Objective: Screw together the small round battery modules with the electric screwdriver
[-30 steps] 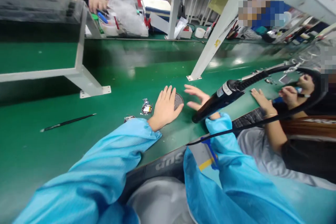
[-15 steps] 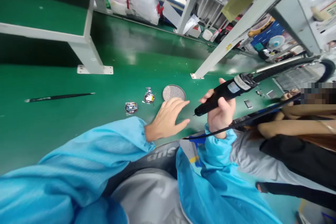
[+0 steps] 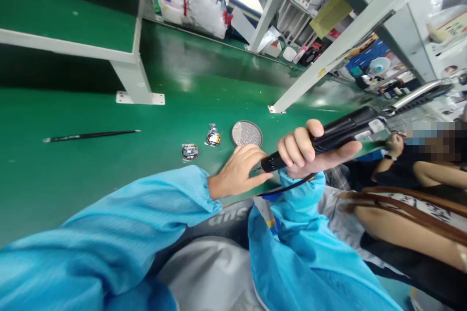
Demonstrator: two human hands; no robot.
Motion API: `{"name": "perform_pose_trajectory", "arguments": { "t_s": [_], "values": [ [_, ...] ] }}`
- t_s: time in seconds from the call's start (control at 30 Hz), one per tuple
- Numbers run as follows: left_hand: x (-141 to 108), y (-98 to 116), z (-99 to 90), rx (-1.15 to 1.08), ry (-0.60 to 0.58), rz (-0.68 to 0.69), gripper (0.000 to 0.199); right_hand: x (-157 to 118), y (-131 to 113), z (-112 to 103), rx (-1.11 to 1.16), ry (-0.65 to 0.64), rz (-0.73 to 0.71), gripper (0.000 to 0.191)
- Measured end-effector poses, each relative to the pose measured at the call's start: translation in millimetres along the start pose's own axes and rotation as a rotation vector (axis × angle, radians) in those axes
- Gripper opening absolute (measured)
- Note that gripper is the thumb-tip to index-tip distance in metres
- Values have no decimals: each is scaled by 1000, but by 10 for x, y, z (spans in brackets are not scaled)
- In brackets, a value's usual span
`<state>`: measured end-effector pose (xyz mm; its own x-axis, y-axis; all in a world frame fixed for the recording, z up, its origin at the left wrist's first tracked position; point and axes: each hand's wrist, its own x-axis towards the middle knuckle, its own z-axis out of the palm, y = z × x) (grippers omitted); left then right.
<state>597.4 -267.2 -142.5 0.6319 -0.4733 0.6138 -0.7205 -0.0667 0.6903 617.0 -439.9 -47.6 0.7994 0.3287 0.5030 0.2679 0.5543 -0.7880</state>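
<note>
My right hand (image 3: 302, 150) is wrapped round a black electric screwdriver (image 3: 350, 129), whose tip points left. At that tip is my left hand (image 3: 241, 170), its thumb and fingers curved around the bit; whether they touch it or hold anything small cannot be made out. Just beyond my left hand lies a round metal dish (image 3: 247, 134) with a dimpled surface. Two small round electronic assemblies sit left of the dish, one (image 3: 190, 151) nearer me and another (image 3: 213, 138) with a small board beside it.
Black tweezers (image 3: 91, 135) lie at the left on the green bench (image 3: 146, 155). Grey shelf legs stand on the bench, one at left (image 3: 134, 77), one at centre (image 3: 310, 77). Another person's arm (image 3: 386, 155) is at right. A cable hangs below the screwdriver.
My right hand has turned over, its fingers now wrapped round the screwdriver. The screwdriver's tip has come left to my left hand, whose thumb and fingers have drawn closer together. The view has shifted slightly.
</note>
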Motion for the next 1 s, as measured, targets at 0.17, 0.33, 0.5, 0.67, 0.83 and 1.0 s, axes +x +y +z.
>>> {"name": "perform_pose_trajectory", "arguments": {
  "t_s": [0.17, 0.33, 0.5, 0.67, 0.83, 1.0],
  "values": [
    [-5, -18, 1, -11, 16, 25, 38, 61, 35, 1, 159, -103, -50, 59],
    [11, 79, -10, -22, 38, -11, 39, 55, 59, 177, 152, -126, -124, 45],
    [114, 339, -45, 18, -34, -226, 16, -53, 110, 465, 45, -106, -240, 17],
    [145, 391, -72, -59, -138, -284, 18, -82, 173, 575, 114, -213, -262, 16],
    [119, 375, -63, -232, -205, -286, 13, -99, 165, 508, 181, -295, -179, 16],
    [75, 358, -22, -377, -215, -294, 10, -195, 200, 449, 207, -328, -97, 24]
  ]
}}
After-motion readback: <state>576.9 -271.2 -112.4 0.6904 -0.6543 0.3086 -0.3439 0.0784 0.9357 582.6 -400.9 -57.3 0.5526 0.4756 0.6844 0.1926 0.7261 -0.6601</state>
